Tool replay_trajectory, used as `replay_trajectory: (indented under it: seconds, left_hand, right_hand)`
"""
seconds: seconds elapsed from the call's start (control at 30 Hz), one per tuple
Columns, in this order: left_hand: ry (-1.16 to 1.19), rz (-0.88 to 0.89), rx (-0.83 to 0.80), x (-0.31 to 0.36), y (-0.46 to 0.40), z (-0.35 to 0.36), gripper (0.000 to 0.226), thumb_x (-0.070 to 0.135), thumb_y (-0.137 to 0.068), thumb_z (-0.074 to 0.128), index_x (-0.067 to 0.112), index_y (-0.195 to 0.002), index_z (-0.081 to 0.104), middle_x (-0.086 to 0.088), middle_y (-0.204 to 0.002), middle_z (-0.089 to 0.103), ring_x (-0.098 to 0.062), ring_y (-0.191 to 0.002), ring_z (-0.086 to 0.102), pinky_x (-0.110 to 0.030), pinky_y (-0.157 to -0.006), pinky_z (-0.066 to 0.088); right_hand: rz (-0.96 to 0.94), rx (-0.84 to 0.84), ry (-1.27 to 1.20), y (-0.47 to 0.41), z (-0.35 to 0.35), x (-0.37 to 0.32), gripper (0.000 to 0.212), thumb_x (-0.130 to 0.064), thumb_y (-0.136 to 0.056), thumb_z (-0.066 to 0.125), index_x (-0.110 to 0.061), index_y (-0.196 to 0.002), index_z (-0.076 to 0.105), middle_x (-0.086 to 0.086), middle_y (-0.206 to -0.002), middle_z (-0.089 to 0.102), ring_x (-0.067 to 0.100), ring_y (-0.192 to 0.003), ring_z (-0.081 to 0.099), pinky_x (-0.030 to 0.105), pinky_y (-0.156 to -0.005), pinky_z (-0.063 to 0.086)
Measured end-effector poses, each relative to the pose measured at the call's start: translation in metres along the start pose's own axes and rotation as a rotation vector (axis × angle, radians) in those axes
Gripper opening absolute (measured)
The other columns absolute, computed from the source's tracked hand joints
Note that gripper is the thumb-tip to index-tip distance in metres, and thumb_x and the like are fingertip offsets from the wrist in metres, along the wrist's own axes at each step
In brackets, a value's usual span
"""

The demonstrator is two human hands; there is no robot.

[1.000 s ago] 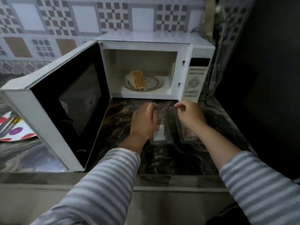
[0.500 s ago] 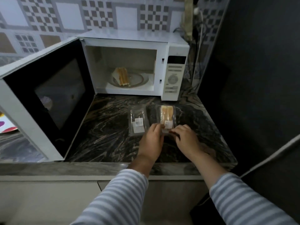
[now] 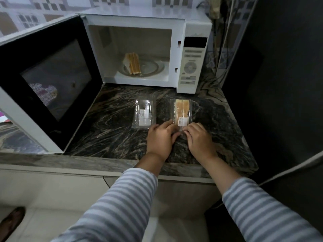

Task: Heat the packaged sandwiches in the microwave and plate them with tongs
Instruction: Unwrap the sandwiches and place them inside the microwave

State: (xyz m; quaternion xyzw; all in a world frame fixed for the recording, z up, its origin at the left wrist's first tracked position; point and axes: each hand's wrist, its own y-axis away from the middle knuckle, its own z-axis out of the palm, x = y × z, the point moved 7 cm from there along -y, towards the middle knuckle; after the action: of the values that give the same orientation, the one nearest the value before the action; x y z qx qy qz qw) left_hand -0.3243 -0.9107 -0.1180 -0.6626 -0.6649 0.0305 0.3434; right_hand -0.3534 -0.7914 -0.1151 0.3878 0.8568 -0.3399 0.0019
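A white microwave [image 3: 192, 55] stands at the back of the dark marble counter [image 3: 108, 130], its door [image 3: 43, 79] swung wide to the left. Inside, one unwrapped sandwich [image 3: 133, 65] lies on the glass turntable [image 3: 153, 67]. In front of it lie two clear plastic packs: an empty one [image 3: 144, 113] on the left and a packaged sandwich [image 3: 181, 111] on the right. My left hand [image 3: 160, 138] and my right hand [image 3: 199, 138] both pinch the near end of the packaged sandwich, fingers curled on its plastic edge.
A dark wall or cabinet [image 3: 279, 84] closes off the right side. Cables [image 3: 225, 49] hang behind the microwave's right corner. The open door takes up the counter's left part. A colourful plate edge [image 3: 2, 117] peeks out at far left. A shoe [image 3: 10, 222] shows on the floor.
Both hands came away from the empty pack near the microwave and drew back onto the near end of the packaged sandwich. The view tilted downward.
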Motion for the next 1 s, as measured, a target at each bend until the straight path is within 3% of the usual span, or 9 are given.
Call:
replay_trajectory:
  seconds: [0.17, 0.27, 0.4, 0.47, 0.57, 0.67, 0.77, 1.0]
  left_hand:
    - [0.005, -0.029, -0.029, 0.006, 0.002, -0.003, 0.010, 0.025, -0.083, 0.068, 0.024, -0.092, 0.071, 0.000, -0.114, 0.070, -0.018, -0.103, 0.066, -0.039, -0.093, 0.042]
    - [0.047, -0.021, -0.033, 0.011, -0.001, -0.008, 0.008, 0.020, -0.082, 0.065, 0.023, -0.089, 0.069, 0.008, -0.102, 0.070, -0.017, -0.091, 0.066, -0.034, -0.087, 0.045]
    - [0.104, -0.027, -0.031, 0.014, -0.006, -0.014, 0.013, 0.010, -0.081, 0.064, 0.017, -0.087, 0.072, 0.000, -0.102, 0.072, -0.024, -0.093, 0.067, -0.035, -0.080, 0.053]
    - [0.146, -0.036, -0.016, 0.017, -0.014, -0.021, 0.011, 0.013, -0.086, 0.065, 0.017, -0.092, 0.073, -0.001, -0.113, 0.070, -0.023, -0.101, 0.066, -0.036, -0.078, 0.055]
    - [0.167, -0.044, -0.040, 0.025, -0.035, -0.037, 0.019, 0.027, -0.094, 0.056, 0.021, -0.104, 0.071, 0.004, -0.123, 0.066, -0.020, -0.104, 0.064, -0.033, -0.078, 0.053]
    - [0.106, -0.045, -0.063, 0.030, -0.055, -0.049, 0.024, 0.032, -0.096, 0.052, 0.024, -0.110, 0.069, -0.003, -0.109, 0.070, -0.026, -0.096, 0.064, -0.036, -0.076, 0.050]
    - [0.088, -0.038, -0.071, 0.029, -0.065, -0.053, 0.023, 0.032, -0.095, 0.053, 0.025, -0.109, 0.069, -0.003, -0.105, 0.072, -0.026, -0.095, 0.065, -0.035, -0.076, 0.050]
    - [0.022, 0.000, -0.136, 0.027, -0.068, -0.051, 0.025, 0.037, -0.097, 0.049, 0.029, -0.113, 0.067, -0.002, -0.105, 0.072, -0.026, -0.094, 0.065, -0.035, -0.076, 0.051]
  right_hand:
    - [0.021, 0.011, -0.019, 0.003, 0.001, 0.003, 0.028, -0.014, -0.094, 0.041, -0.004, -0.086, 0.065, 0.008, -0.085, 0.062, 0.026, -0.081, 0.057, 0.037, -0.071, 0.050]
    - [0.039, 0.070, -0.017, 0.004, -0.005, 0.002, 0.031, -0.014, -0.094, 0.039, -0.001, -0.088, 0.066, 0.011, -0.085, 0.063, 0.029, -0.080, 0.059, 0.036, -0.071, 0.050]
    - [0.049, 0.147, -0.026, 0.004, -0.012, 0.002, 0.034, -0.015, -0.096, 0.038, 0.001, -0.097, 0.068, 0.013, -0.092, 0.065, 0.029, -0.087, 0.060, 0.032, -0.080, 0.047]
    - [0.193, 0.258, -0.089, 0.009, -0.019, 0.012, 0.030, -0.013, -0.098, 0.039, 0.001, -0.110, 0.063, 0.015, -0.106, 0.061, 0.028, -0.100, 0.055, 0.027, -0.090, 0.041]
    - [0.498, 0.394, -0.208, 0.018, -0.025, 0.022, 0.032, 0.003, -0.093, 0.045, 0.001, -0.124, 0.055, 0.018, -0.121, 0.054, 0.028, -0.114, 0.051, 0.034, -0.099, 0.041]
    - [0.648, 0.199, -0.244, 0.001, -0.006, 0.020, 0.034, -0.004, -0.092, 0.052, -0.002, -0.126, 0.055, 0.018, -0.125, 0.056, 0.031, -0.117, 0.052, 0.038, -0.101, 0.041]
    - [0.666, 0.089, -0.244, -0.028, 0.004, 0.015, 0.038, -0.021, -0.088, 0.057, -0.006, -0.122, 0.057, 0.017, -0.119, 0.060, 0.032, -0.111, 0.056, 0.038, -0.094, 0.045]
    - [0.843, 0.036, -0.116, -0.053, 0.018, 0.013, 0.036, -0.033, -0.089, 0.054, -0.009, -0.115, 0.060, 0.015, -0.112, 0.066, 0.033, -0.106, 0.063, 0.037, -0.086, 0.052]
